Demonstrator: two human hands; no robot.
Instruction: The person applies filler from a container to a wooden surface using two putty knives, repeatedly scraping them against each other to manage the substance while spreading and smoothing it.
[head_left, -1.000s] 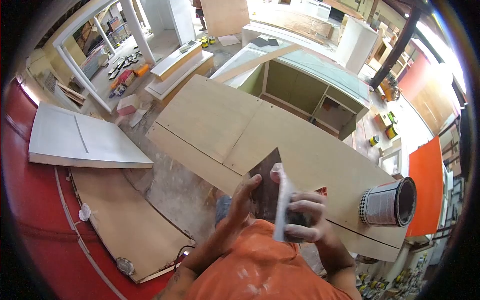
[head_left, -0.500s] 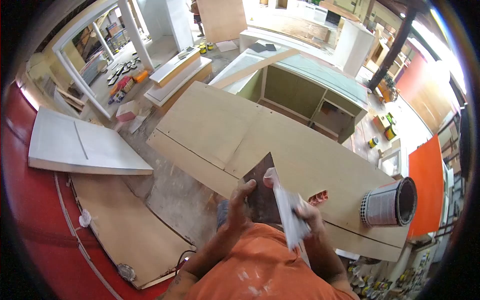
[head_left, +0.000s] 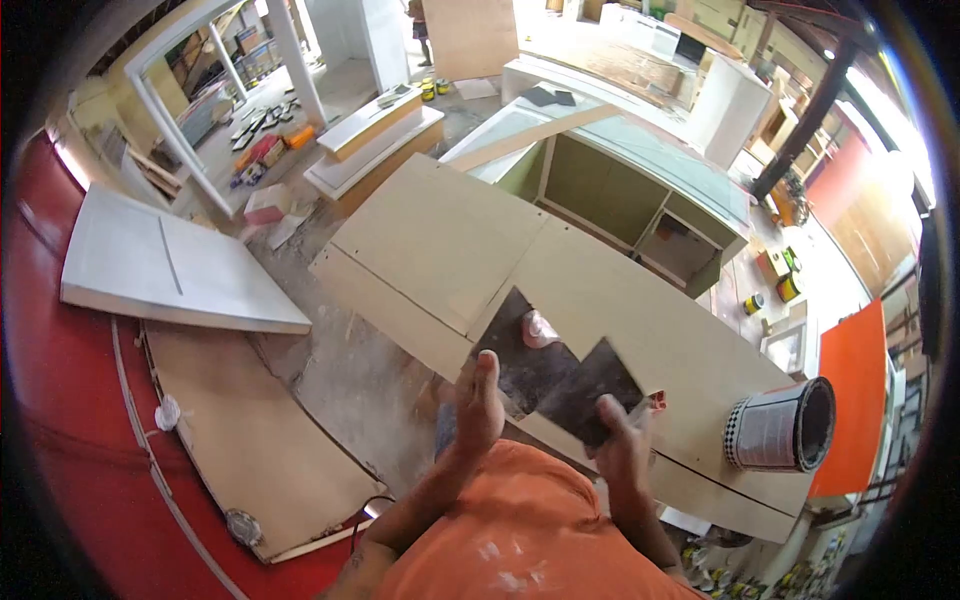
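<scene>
Two scraper blades in hand over the plywood surface point(head_left: 640, 330), putty blob on the left blade.

White panel point(head_left: 170, 270) lies on the floor at 9 o'clock, bare board point(head_left: 250, 450) below it at 7 o'clock. Left hand point(head_left: 478, 405) is closed on the lower edge of a dark blade point(head_left: 515, 360), thumb up along its face; pink putty blob point(head_left: 540, 328) sits near that blade's top corner. Right hand point(head_left: 620, 445) grips a second dark blade point(head_left: 590, 390), which meets or overlaps the first at its left corner; cannot tell which. Both blades are held above the near edge of the surface, centre frame. Paint can point(head_left: 780, 428) lies on its side on the surface at 3 o'clock, well apart from the hands.
</scene>
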